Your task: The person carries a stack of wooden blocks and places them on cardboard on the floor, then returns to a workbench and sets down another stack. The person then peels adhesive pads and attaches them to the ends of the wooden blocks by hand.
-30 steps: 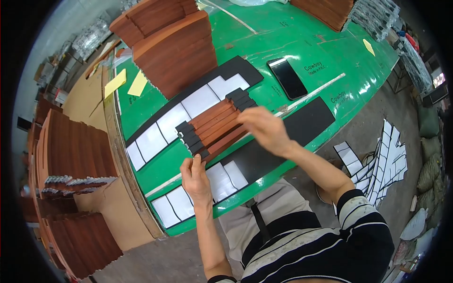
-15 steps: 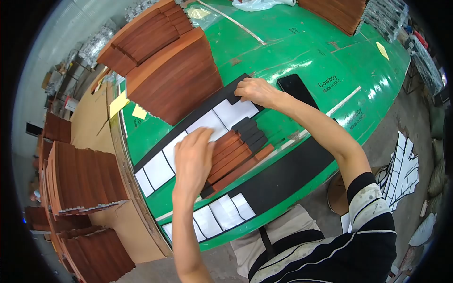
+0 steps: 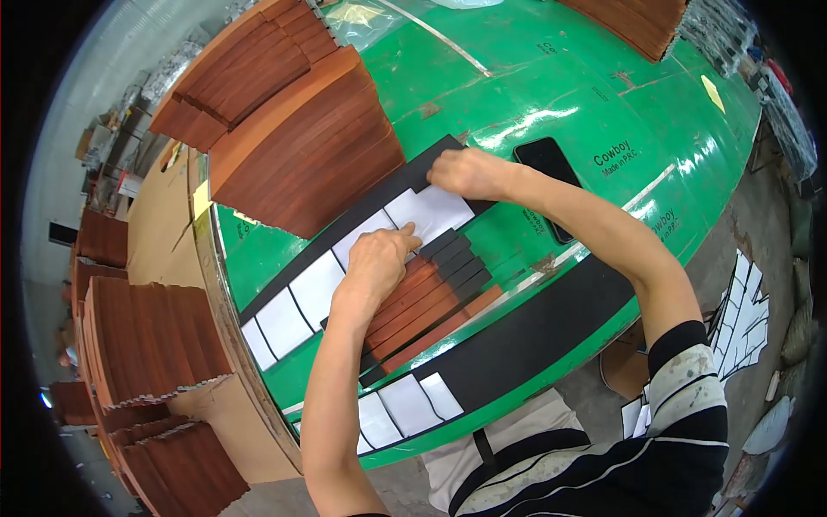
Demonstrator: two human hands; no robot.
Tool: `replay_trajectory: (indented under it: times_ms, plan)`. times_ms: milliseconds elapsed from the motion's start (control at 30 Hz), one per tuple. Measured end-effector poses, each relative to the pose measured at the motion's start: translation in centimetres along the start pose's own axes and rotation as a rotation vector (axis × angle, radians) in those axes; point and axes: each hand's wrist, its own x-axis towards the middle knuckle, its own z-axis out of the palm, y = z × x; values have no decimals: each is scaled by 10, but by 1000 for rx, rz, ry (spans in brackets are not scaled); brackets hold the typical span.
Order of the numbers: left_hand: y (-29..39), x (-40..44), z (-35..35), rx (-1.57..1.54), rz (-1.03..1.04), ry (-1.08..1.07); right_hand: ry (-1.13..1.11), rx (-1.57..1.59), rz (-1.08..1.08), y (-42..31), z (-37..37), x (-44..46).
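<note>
My left hand [image 3: 376,263] rests on a black strip [image 3: 280,289] faced with white panels [image 3: 312,289], at the near ends of a row of reddish-brown wooden slats [image 3: 409,302]. Its index finger stretches along a white panel, and its other fingers are partly hidden. My right hand [image 3: 465,175] is at the strip's far end, with its fingers bent together at the edge of the last white panel [image 3: 439,207]. What those fingers hold, if anything, is hidden. Several dark blocks [image 3: 457,257] lie at the slats' right ends.
A second black strip [image 3: 534,323] with white panels lies along the near edge of the green table [image 3: 508,95]. A black phone [image 3: 547,164] is beside my right forearm. Stacked brown boards [image 3: 314,146] stand behind the work, with more stacks [image 3: 155,340] at left.
My left hand has moved slightly right and flattened onto the white panel, with its index finger out. My right hand stays near the strip's far end, its fingers now turned lower.
</note>
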Motion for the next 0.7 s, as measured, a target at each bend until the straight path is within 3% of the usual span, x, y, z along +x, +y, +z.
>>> replay_trajectory:
  times_ms: [67, 133, 167, 200, 267, 367, 433, 567, 700]
  plan:
    - [6, 1, -5, -11, -38, -23, 73, 79, 93, 0, -4, -1]
    - [7, 0, -7, -25, -78, -45, 58, 652, 828, -4, -28, 1]
    - [3, -2, -4, -101, -54, 57, 148, 1012, 1024, -10, -39, -1]
    - [1, -5, 0, -183, -32, 160, 132, 1011, 1031, -20, -58, -5]
    - [3, -13, -2, -233, 94, 455, 240, 1440, 1141, -49, -91, -19]
    - [38, -45, -18, -229, 18, 589, 226, 1538, 1186, -98, -104, -55]
    - [73, -72, -5, -165, -47, 825, 242, 1514, 1245, -138, -103, -71]
    - [127, -98, 41, -54, -60, 836, 304, 1409, 1237, -180, -89, -87]
    - [139, -100, 69, 3, -157, 814, 338, 1448, 1268, -195, -92, -90]
